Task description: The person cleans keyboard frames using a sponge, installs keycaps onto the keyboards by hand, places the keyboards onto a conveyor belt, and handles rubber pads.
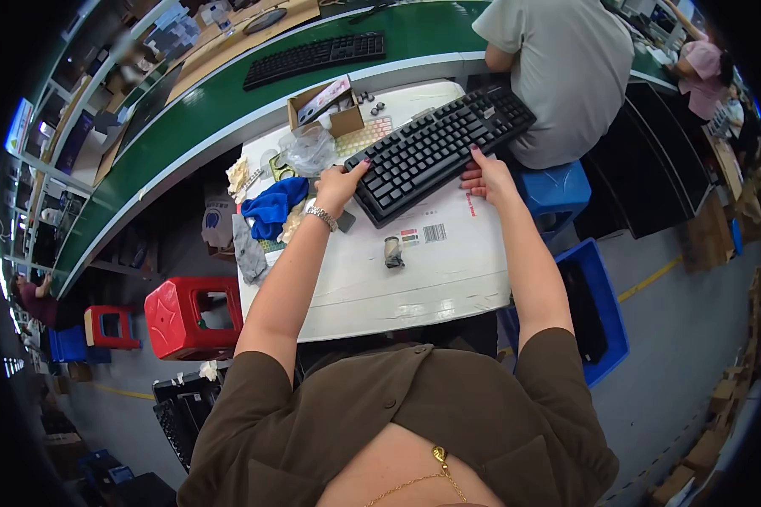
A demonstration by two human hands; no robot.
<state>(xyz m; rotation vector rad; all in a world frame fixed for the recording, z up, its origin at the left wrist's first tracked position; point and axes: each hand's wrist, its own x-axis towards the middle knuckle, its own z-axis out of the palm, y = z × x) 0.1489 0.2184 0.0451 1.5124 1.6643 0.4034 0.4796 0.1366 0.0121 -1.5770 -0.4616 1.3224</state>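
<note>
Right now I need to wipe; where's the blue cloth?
In the head view, the blue cloth lies at the left of the table, left of the left hand, below the plastic bag.

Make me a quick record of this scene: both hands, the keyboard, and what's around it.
left hand: grips the left end of the keyboard
right hand: thumb at its near edge, grip unclear
keyboard: black, keys up, slanting over the table
table's left part: blue cloth, plastic bag, open box
green bench: second keyboard
</note>
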